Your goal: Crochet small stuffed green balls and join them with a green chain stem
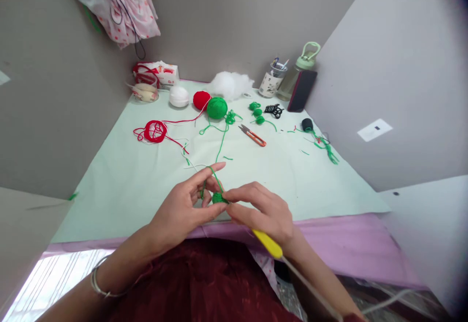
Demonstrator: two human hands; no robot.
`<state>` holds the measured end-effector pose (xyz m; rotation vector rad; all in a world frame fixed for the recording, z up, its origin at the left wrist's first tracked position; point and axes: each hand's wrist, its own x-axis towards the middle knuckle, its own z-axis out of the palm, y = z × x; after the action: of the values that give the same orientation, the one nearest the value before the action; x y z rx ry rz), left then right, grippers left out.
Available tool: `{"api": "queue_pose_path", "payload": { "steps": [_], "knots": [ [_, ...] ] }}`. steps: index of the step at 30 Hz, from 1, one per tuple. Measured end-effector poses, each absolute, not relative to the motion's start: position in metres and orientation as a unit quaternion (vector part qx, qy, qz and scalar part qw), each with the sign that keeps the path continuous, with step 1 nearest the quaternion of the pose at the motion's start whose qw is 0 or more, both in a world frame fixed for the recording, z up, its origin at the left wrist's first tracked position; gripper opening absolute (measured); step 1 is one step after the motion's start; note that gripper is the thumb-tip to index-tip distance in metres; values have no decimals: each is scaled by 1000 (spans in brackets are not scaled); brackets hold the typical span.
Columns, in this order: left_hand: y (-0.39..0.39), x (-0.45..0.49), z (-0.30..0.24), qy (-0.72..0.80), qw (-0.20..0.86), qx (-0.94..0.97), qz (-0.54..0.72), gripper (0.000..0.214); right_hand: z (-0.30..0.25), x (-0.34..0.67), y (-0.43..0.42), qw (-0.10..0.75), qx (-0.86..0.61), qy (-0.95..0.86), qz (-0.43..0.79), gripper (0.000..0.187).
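Observation:
My left hand (185,207) pinches a small green crocheted piece (218,197) between thumb and middle finger, its index finger stretched out with green yarn (221,146) running over it. My right hand (261,212) is closed around a yellow-handled crochet hook (267,244), whose tip meets the green piece. The yarn strand leads away across the pale green table cover (127,180) to a green yarn ball (217,108).
On the table lie a red yarn ball (201,99), a white yarn ball (179,96), a loose red yarn coil (155,131), orange snips (252,135), small green pieces (257,112), white stuffing (230,84), a black hair clip (274,110), a pen cup (272,80) and a green bottle (302,70).

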<state>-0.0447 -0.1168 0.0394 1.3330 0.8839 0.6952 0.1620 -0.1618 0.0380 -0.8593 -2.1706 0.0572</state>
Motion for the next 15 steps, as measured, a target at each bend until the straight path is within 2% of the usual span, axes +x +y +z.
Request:
{"api": "queue_pose_path", "payload": {
  "steps": [5,11,15],
  "knots": [
    [-123,-38,36,350,713,480,372,71,18,155,-176,424,-375,-817,-111,31],
    [-136,-36,35,373,652,518,410,72,14,157,-181,403,-378,-814,-179,36],
    [-139,-35,35,364,653,506,430,73,16,155,-178,426,-349,-801,-234,28]
  ]
}}
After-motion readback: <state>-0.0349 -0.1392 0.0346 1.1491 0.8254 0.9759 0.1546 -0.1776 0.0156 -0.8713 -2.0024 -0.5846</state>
